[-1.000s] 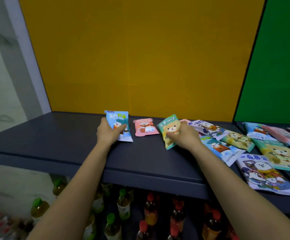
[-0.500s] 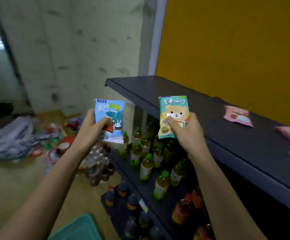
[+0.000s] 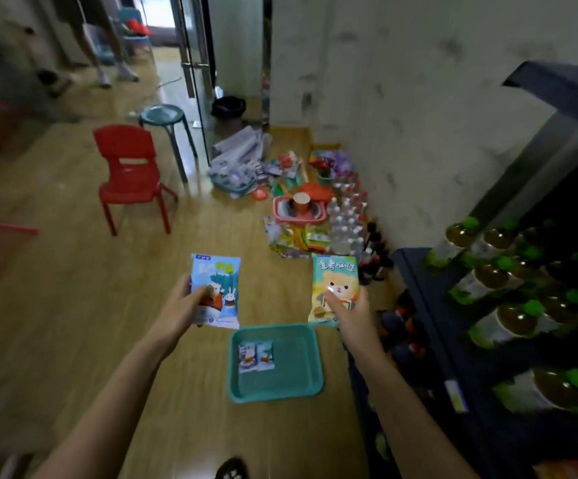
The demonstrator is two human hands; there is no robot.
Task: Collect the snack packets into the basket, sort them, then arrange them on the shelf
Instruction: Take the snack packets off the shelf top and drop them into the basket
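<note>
My left hand (image 3: 180, 307) grips a blue snack packet (image 3: 220, 281) with a rabbit picture, held upright above the floor. My right hand (image 3: 351, 314) grips a green and yellow snack packet (image 3: 334, 276) with a bear on it, thumb across its front. Both packets hang just above the far rim of a teal basket (image 3: 298, 385) on the wooden floor. Two small blue packets (image 3: 256, 356) lie side by side inside the basket at its left. The dark shelf (image 3: 557, 88) stands at my right, only its corner in view.
Lower shelf tiers at the right hold bottles with green caps (image 3: 508, 323). A heap of packets, water bottles and a pink basket (image 3: 299, 210) lies by the wall ahead. A red chair (image 3: 130, 174) and a round stool (image 3: 163, 115) stand at the left. A person's legs (image 3: 108, 46) show far back.
I have turned away from the shelf toward the floor. Both hands lifted their packets off the shelf and carried them down and left, over the teal basket.
</note>
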